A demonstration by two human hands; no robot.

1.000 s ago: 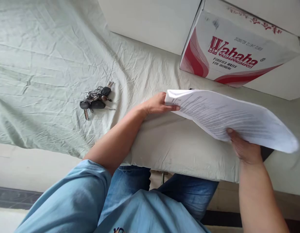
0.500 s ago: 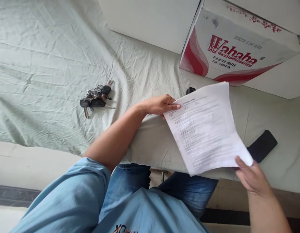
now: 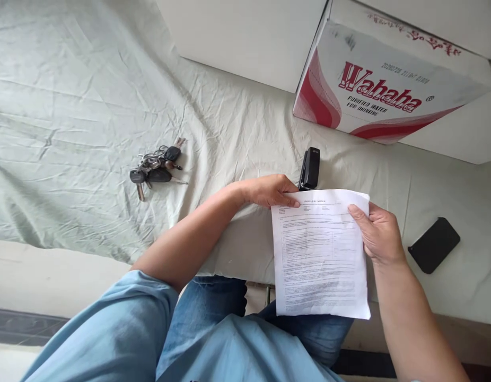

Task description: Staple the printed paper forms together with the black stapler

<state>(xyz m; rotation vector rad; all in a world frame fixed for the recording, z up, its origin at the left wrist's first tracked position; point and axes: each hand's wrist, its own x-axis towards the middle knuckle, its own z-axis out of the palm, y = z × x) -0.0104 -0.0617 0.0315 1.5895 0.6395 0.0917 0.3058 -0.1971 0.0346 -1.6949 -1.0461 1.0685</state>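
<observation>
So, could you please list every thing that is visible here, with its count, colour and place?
paper sheets: one stack, white with print, held over the near table edge
stapler: one, black, just beyond the sheets
keys: one bunch, black and silver, on the cloth at left
phone: one, black, on the cloth at right
carton: one, white and red, far right
cloth: one, pale green, wrinkled, covering the table
left hand: grip on the sheets' top left corner
right hand: grip on the sheets' right edge
</observation>
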